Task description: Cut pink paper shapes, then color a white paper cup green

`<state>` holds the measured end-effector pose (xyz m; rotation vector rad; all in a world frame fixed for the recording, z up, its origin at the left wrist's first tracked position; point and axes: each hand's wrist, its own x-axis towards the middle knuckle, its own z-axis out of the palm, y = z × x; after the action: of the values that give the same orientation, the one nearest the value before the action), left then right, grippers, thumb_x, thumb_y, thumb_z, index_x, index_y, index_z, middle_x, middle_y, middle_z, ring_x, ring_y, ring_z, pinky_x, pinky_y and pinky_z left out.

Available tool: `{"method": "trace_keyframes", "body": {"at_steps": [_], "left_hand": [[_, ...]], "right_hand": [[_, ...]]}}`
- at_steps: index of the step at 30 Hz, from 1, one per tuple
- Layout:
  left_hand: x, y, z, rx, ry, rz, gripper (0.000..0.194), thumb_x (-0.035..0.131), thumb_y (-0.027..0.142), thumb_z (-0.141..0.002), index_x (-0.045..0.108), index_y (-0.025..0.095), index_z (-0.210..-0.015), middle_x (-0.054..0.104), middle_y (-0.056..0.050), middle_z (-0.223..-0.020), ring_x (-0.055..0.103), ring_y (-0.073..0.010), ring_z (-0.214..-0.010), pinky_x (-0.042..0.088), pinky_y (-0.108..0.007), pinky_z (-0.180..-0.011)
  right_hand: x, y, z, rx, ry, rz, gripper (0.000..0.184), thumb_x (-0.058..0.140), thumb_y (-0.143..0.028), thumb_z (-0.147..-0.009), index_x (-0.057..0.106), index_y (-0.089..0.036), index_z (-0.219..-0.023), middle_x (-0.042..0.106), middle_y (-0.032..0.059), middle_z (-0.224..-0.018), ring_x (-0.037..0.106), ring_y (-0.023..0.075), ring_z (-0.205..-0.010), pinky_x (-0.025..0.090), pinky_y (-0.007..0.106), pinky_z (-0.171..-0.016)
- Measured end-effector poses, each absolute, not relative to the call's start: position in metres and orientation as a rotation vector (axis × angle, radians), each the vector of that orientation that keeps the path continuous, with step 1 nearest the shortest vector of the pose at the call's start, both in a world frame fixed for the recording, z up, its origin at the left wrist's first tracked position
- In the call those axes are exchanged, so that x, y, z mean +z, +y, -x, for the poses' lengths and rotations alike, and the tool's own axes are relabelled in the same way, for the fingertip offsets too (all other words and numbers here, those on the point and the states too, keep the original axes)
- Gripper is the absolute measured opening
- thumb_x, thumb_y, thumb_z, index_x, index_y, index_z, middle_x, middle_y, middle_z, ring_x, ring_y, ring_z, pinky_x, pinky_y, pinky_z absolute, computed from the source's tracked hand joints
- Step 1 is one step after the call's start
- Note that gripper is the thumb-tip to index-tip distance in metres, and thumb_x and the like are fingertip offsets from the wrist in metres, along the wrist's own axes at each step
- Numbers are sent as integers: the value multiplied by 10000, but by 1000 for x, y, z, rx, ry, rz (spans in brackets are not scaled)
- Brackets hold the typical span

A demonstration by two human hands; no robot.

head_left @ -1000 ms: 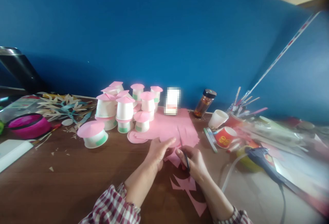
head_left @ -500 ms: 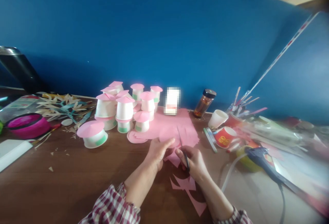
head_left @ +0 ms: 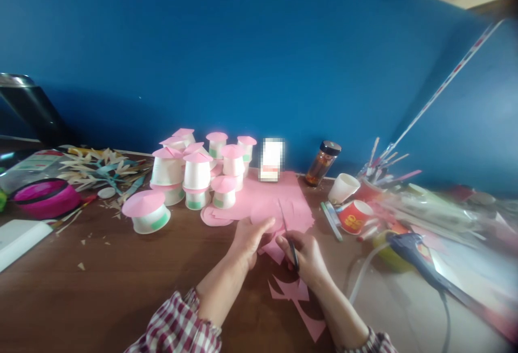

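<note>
Head view, scissors (head_left: 294, 253) in right hand (head_left: 309, 258), beside disc (head_left: 264, 211) edge, tabletop (head_left: 117, 283) leftward

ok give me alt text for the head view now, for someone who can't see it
A person's left hand holds pink paper while the right hand holds scissors at its edge, above a brown table. White cups with pink paper tops cluster beyond to the left; pink offcuts lie nearer.

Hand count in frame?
2: the left hand, at lower centre, holding pink paper; the right hand, just right of it, holding scissors. No other hand shows; some of their fingers are hidden.
</note>
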<state>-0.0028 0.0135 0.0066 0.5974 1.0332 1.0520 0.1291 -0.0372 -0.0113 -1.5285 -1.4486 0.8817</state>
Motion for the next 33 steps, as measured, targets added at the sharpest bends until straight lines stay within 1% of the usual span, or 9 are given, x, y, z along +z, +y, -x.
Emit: {"method": "trace_keyframes", "body": {"at_steps": [6,12,17,21,28,33], "left_hand": [[2,15,4,966,1003,-688,197,725,237,-615,574,113,-632,535,-5,-536,534,-112,-492,439,-243,-501],[3,14,4,965,987,-693,216,712,223,-611,514,137,-604,491,22,-502,505,-105,-454,405,-236,-461],[4,15,4,956,1013,-660,230,729,228,-605,524,134,-650,505,22,-517,512,-105,-462,414,-234,-464],[1,16,4,989,997,-621,234,744,223,-602,546,135,-692,540,13,-558,529,-101,-492,436,-227,-486],[-2,17,4,1018,1013,-591,223,755,219,-605,599,113,-724,601,-25,-599,571,-119,-526,465,-229,-502],[-1,18,3,1033,1026,-562,239,770,213,-588,605,111,-728,606,-23,-600,583,-121,-531,478,-227,-515]], "right_hand": [[-9,-37,-129,944,-1414,1497,292,648,-413,-776,581,-154,-659,492,-41,-412,466,104,-383,315,189,-395],[-6,-38,-129,950,-1431,1486,300,649,-430,-774,588,-150,-686,494,-47,-430,459,100,-400,319,189,-409],[-7,-37,-130,955,-1427,1492,289,649,-411,-776,580,-150,-673,481,-48,-422,450,100,-394,312,191,-402],[-9,-37,-131,923,-1440,1511,275,648,-400,-778,610,-143,-688,485,-44,-412,452,104,-385,306,194,-396],[-11,-38,-130,907,-1448,1520,228,645,-352,-784,637,-137,-709,486,-42,-400,452,105,-368,304,193,-390],[-13,-37,-131,877,-1462,1540,211,637,-332,-787,631,-146,-687,478,-43,-392,460,110,-365,297,192,-387]]}}
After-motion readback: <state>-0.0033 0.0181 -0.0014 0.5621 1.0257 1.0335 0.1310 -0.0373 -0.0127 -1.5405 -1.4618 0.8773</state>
